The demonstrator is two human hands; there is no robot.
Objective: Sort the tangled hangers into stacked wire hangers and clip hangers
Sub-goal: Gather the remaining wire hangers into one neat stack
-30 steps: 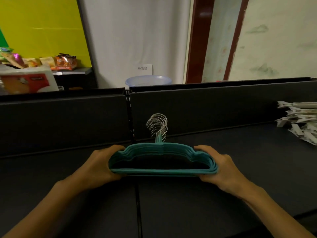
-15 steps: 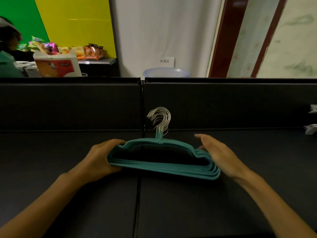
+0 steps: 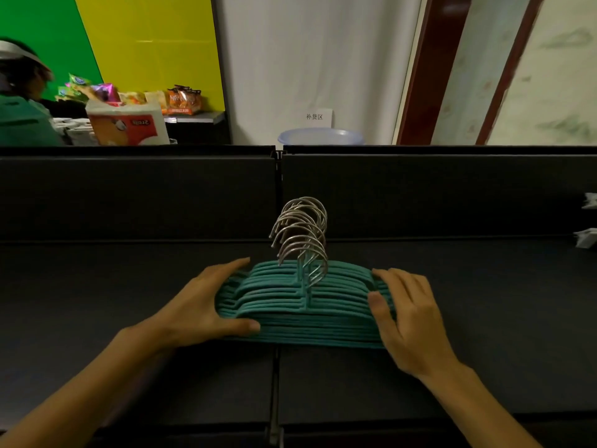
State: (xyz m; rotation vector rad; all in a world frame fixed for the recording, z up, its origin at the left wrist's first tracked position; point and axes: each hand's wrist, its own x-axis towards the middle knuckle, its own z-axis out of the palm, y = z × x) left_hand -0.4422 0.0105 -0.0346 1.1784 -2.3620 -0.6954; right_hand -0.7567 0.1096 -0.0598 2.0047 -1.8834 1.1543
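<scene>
On dark table [image 3: 129, 302], both hands' fingers clasp teal hanger stack [image 3: 300, 305]; clip hangers [image 3: 586, 240], seemingly, far right.

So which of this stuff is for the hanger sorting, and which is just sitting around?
For the job:
- stack of teal hangers with silver metal hooks
- left hand and right hand, one at each end of the stack
- white clip hangers at the right edge
- black table

Just lying about:
- pale blue plastic basin
- colourful snack packets
- white and orange tissue pack

white wall sign [image 3: 315, 117] reads "补货区"; package print unreadable
</scene>
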